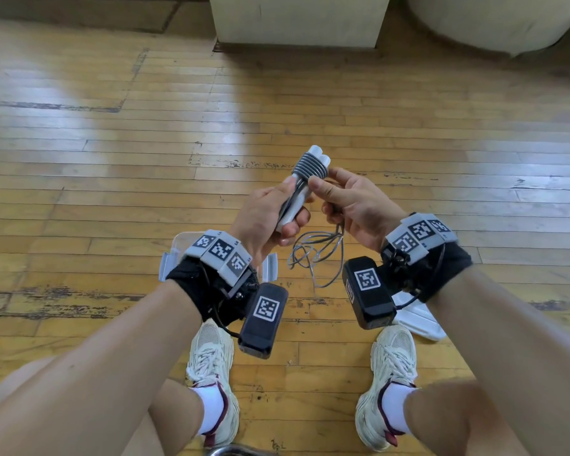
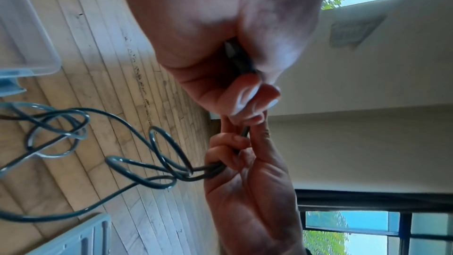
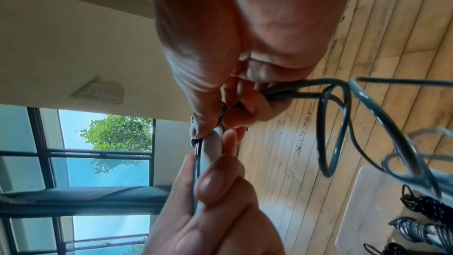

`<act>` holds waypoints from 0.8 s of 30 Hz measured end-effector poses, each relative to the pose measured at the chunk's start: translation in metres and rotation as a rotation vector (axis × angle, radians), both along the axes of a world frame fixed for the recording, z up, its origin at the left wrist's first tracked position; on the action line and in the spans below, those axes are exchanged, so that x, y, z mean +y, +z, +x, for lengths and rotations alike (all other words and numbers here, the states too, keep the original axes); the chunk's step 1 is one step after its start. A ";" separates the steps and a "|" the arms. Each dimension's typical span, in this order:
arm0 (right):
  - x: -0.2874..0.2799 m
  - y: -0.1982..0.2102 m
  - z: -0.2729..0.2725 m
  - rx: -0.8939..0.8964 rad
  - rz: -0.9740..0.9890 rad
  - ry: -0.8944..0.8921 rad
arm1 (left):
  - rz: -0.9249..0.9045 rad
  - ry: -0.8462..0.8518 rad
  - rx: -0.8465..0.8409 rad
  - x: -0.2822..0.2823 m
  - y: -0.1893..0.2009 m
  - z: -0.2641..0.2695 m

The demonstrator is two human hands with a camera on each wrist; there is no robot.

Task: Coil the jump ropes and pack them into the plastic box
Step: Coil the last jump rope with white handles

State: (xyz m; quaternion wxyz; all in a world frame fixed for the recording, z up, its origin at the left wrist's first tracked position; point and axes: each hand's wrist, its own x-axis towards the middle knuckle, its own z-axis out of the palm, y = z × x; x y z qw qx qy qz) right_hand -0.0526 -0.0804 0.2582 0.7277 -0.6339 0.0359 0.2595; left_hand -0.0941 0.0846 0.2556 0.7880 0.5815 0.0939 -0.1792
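My left hand [image 1: 267, 218] grips two white jump-rope handles [image 1: 297, 195] held side by side, tips pointing away from me. Grey cord is wound in tight turns [image 1: 310, 166] round their upper ends. My right hand [image 1: 352, 205] pinches the cord just beside the handles, thumb near the windings. The loose rest of the rope [image 1: 316, 255] hangs in tangled loops between my wrists. The clear plastic box [image 1: 170, 261] sits on the floor under my left wrist. In the right wrist view the box [image 3: 380, 191] holds coiled ropes [image 3: 421, 228], one of them black [image 3: 429, 205].
The box's white lid [image 1: 418, 320] lies on the wooden floor under my right wrist. My two shoes [image 1: 211, 373] stand just below the hands. A beige pillar base [image 1: 297, 21] rises at the far side, with open floor in front of it.
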 end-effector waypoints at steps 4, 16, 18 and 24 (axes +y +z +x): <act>-0.003 -0.001 0.000 -0.054 -0.101 -0.082 | 0.242 -0.030 -0.031 0.000 0.002 0.002; 0.005 -0.008 -0.007 -0.326 -0.581 -0.147 | 1.431 -0.132 -0.624 -0.007 -0.011 -0.006; 0.006 -0.007 -0.007 -0.387 -0.681 -0.112 | 1.408 -0.146 -0.592 -0.007 -0.015 -0.004; 0.006 -0.006 -0.011 -0.438 -0.692 -0.006 | 1.193 -0.115 -0.489 -0.006 -0.019 -0.003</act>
